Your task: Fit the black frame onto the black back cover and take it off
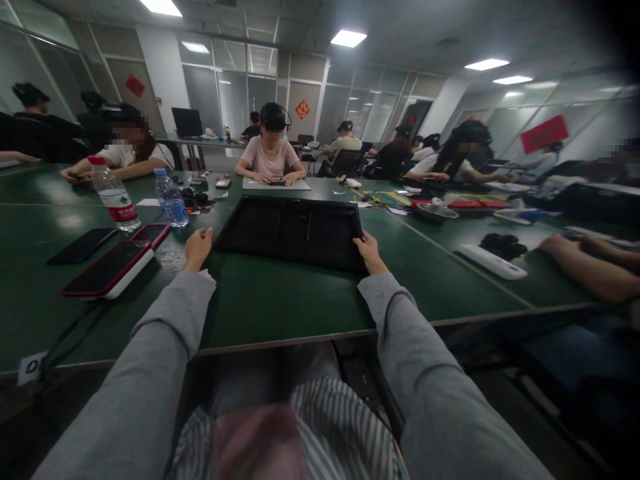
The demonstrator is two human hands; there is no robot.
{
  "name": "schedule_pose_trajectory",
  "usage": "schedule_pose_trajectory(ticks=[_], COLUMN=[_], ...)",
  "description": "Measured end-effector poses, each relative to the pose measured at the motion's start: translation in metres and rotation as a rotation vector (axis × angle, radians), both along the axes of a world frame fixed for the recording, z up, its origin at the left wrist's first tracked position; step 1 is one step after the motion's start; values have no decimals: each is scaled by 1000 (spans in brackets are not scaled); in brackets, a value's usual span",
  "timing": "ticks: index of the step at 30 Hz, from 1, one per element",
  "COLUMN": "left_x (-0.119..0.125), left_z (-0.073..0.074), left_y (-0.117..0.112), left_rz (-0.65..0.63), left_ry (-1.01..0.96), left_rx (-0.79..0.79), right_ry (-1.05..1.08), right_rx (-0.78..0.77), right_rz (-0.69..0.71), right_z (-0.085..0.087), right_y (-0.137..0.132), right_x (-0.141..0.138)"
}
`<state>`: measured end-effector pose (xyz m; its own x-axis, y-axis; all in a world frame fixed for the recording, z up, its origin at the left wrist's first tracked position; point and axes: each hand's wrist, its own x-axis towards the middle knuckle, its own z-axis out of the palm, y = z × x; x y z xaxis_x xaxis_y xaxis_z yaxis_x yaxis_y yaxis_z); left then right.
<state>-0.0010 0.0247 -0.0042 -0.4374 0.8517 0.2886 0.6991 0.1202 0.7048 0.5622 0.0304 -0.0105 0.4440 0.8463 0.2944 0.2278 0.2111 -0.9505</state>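
A shallow black rectangular tray (255, 233) with a raised rim and thin divider lines inside lies before me on the green table. My right hand (369, 252) grips its right edge, the thumb over the rim. Just off the tray's left corner is my left hand (199, 249), its fingers curled in and a small gap between it and the tray; nothing shows in it. The underside of the tray is hidden.
Left of me are a phone in a red case (107, 267) on a white block, a dark phone (83, 246), a red-capped bottle (117, 200) and a blue-capped bottle (171, 202). Rightward lie a white device (493, 262) and a co-worker's arm (595, 267). Another person sits opposite.
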Motion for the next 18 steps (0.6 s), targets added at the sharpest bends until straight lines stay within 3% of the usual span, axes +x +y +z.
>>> schedule_pose_trajectory(ticks=[6,10,18], left_x=[-3,-4,-1], left_z=[-4,-7,-4], left_y=[5,6,3], left_rz=[14,3,-4], left_ry=[-15,10,13], left_rx=[7,16,-25], right_ry=[-34,-29,83], right_rx=[0,-128,-293], right_rz=[-361,-673,-924], right_z=[3,11,25], right_y=[-2,-14,-40], right_x=[15,25,39])
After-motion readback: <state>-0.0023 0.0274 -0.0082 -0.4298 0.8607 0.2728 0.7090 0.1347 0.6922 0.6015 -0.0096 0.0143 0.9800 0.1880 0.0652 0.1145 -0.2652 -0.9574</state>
